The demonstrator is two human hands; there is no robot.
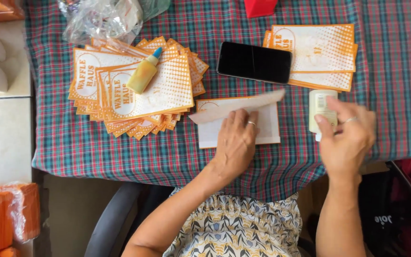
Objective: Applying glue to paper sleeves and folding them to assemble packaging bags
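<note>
**Flap pressed flat, glue stick in hand**

Left hand (236,140) flat on a white paper bag (267,126) near the table (120,152) front edge, fingers spread, long axis left to right. Right hand (346,138) beside it, fingers closed around an upright white glue stick (320,108). Bare cloth between. Behind: fanned orange-and-white bags (120,95) under a yellow glue bottle (143,74) pointing up-right, black phone (254,62), neat stack (317,54).

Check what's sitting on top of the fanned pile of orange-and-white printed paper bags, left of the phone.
A small yellow glue bottle with a blue cap lies tilted on the fanned pile of orange-and-white paper bags. A crumpled clear plastic bag overlaps the pile's far edge. Lower bags' prints are covered.
</note>
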